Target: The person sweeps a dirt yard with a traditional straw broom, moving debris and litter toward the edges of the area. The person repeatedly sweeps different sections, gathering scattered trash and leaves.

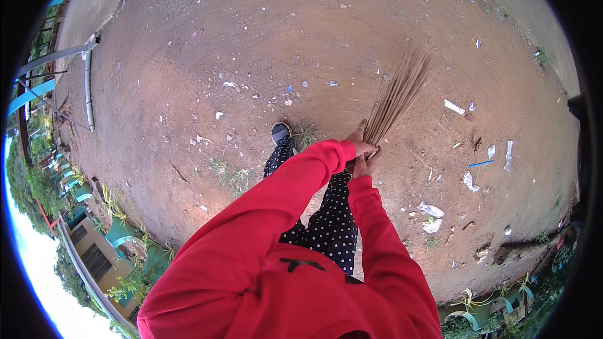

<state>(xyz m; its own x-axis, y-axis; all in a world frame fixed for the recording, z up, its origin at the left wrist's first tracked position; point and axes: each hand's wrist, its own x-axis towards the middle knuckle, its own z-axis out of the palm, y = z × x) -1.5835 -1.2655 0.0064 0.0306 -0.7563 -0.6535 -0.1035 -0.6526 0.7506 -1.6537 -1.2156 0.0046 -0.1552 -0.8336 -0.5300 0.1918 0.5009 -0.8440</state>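
Note:
A broom of thin brown sticks [397, 99] slants up and to the right from my hands, its loose ends fanned out and slightly blurred over the dirt. My left hand [360, 140] is wrapped round the bundle just below the fan. Close beneath it, my right hand [365, 164] is closed on the lower end of the same bundle. The fingers overlap there, so the grip end of the broom is mostly hidden. Both my arms are in red sleeves.
Brown dirt ground [207, 63] carries scattered litter: a white wrapper [454, 107], a blue stick [480, 164], crumpled plastic [431, 209]. Grass tufts [306, 134] grow by my shoe [281, 132]. Walls border the far left and right; a metal frame [88, 88] stands at left.

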